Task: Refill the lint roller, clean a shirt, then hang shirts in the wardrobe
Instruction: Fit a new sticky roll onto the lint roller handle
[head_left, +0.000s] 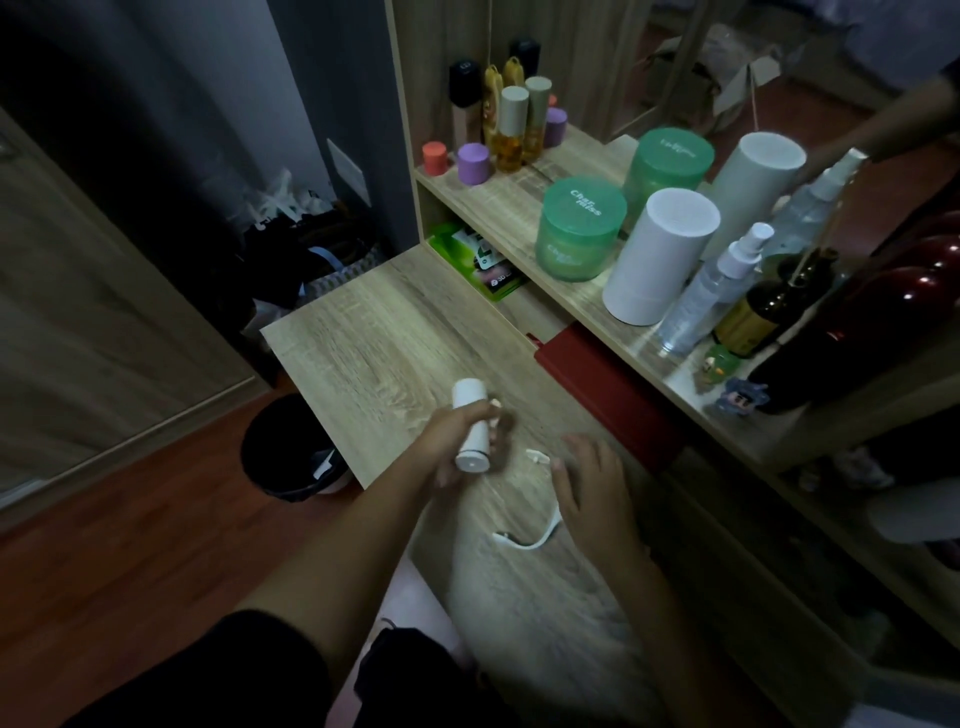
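Refill stage, early. Our left hand (457, 441) clasps the white roll (471, 423) above the worktop (374, 338). Right hand (592, 483), loose and empty, rests by the roller handle (535, 538) at five o'clock. Shirt cleaning and hanging remain.

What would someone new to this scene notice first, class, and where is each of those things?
First, the white roll gripped in the left hand over the wooden desk, with the right hand flat beside a thin white handle. Next, the green jar and white cylinder on the shelf at upper right. A dark bin stands on the floor left of the desk.
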